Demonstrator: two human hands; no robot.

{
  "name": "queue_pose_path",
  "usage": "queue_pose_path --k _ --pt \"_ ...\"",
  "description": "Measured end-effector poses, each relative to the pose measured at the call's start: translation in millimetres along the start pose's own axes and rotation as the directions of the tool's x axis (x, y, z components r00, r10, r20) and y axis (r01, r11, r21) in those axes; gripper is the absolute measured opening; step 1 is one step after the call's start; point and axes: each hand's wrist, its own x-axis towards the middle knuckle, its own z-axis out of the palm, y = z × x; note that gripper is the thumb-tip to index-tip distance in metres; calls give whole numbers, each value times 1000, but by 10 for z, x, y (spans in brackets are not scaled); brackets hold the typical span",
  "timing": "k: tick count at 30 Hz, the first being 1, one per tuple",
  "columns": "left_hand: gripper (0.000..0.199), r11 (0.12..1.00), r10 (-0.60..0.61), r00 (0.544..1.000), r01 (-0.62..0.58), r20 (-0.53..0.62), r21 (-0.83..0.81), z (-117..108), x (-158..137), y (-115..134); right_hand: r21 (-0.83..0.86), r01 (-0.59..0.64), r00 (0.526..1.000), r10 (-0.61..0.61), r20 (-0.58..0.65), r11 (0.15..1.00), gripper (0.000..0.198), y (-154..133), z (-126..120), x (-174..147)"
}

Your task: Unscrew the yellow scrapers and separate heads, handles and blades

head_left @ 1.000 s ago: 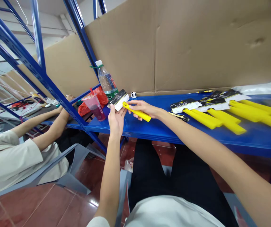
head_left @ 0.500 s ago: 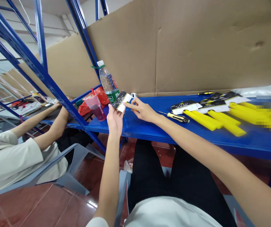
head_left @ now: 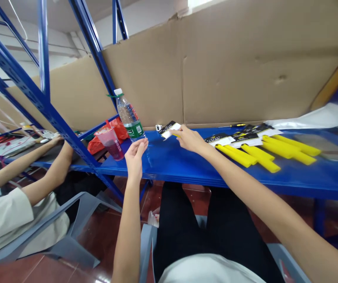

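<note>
My right hand [head_left: 191, 138] grips a black-and-white printed card [head_left: 170, 129] above the blue table, thumb and fingers closed on its right end. A small strip of yellow shows at the fingertips; what it belongs to is hidden. In front of the water bottle [head_left: 133, 125], my left hand [head_left: 135, 155] is raised with thumb and fingers pinched together. Whether anything sits in that pinch cannot be made out. To the right of my right hand lie several yellow handle-like pieces [head_left: 236, 156] with black-and-white cards [head_left: 247, 140] at their far ends.
A pink cup [head_left: 111, 143] with a straw and a red plastic bag [head_left: 119, 127] stand beside the bottle. The blue table [head_left: 169, 159] meets a cardboard wall [head_left: 224, 78]. A thin yellow-handled tool [head_left: 238, 125] lies at the back. Another person's arm [head_left: 50, 173] is at far left.
My left hand has let go of the card and drawn down and left. The card has moved right in my right hand. The view has turned slightly right.
</note>
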Motion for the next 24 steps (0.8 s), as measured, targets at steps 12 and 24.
queue_pose_path --k 12,24 --pt "44 959 -40 949 -52 314 280 178 -163 -29 -385 -247 899 358 252 889 64 831 -565 -1009" --pt "57 733 464 801 -108 -378 671 -678 369 77 -249 -171 969 209 134 953 54 657 -395 -1278"
